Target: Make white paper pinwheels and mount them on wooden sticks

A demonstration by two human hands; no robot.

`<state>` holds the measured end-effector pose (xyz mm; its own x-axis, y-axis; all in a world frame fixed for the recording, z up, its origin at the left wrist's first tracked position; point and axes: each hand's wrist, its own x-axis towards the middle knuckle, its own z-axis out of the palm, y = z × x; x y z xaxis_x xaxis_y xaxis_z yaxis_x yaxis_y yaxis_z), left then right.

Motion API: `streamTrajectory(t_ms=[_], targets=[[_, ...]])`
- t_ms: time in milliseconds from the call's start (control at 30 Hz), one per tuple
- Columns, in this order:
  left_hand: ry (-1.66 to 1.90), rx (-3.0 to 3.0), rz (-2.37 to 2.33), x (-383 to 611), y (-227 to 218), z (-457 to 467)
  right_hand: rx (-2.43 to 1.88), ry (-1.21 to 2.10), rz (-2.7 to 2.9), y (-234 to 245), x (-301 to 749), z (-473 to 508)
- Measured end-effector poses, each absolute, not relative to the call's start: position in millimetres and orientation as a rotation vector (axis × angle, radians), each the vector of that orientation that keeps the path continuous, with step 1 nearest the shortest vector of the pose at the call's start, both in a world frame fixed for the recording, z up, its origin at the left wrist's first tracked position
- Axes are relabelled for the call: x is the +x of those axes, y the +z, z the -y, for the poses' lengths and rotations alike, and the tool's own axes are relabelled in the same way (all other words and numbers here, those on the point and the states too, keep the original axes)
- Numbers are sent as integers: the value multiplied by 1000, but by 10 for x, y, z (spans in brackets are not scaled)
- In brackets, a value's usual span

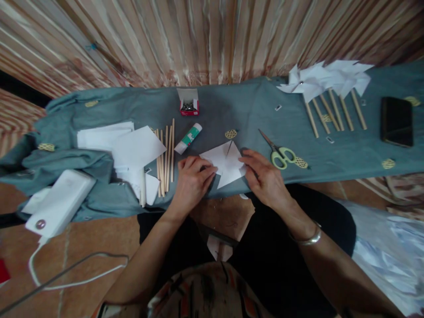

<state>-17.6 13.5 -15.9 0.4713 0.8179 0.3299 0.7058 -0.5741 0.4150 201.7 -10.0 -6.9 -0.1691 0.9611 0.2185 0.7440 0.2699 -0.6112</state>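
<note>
A white paper square (228, 161) with slits cut in from its corners lies on the cloth before me. My left hand (194, 176) pinches its left side between thumb and fingertips. At the right edge, my right hand (265, 176) holds the paper between a bent index finger and the thumb. Just right of that hand rest green-handled scissors (278, 153), blades pointing up and left. A glue stick (188, 138) lies beyond my left hand, and several thin wooden sticks (165, 159) are beside it.
Stacked white paper sheets (135, 148) and a white power bank (61, 203) with a cable are at left. A small red box of metal pins (189, 106) stands open at the back. Several paper pinwheels (327, 81) and a dark phone (396, 121) lie at right.
</note>
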Motion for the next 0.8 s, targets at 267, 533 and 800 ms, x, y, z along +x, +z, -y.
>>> streamTrajectory(t_ms=[267, 533, 800], targets=[[757, 2498, -1263, -140, -78, 45, -1543, 501, 2052, -21, 2008, 189], [696, 2529, -1195, 10, -161, 168, -1528, 479, 2125, -17, 2033, 183], [797, 2516, -1223, -80, -193, 195, -1474, 699, 2102, 60, 2120, 158]])
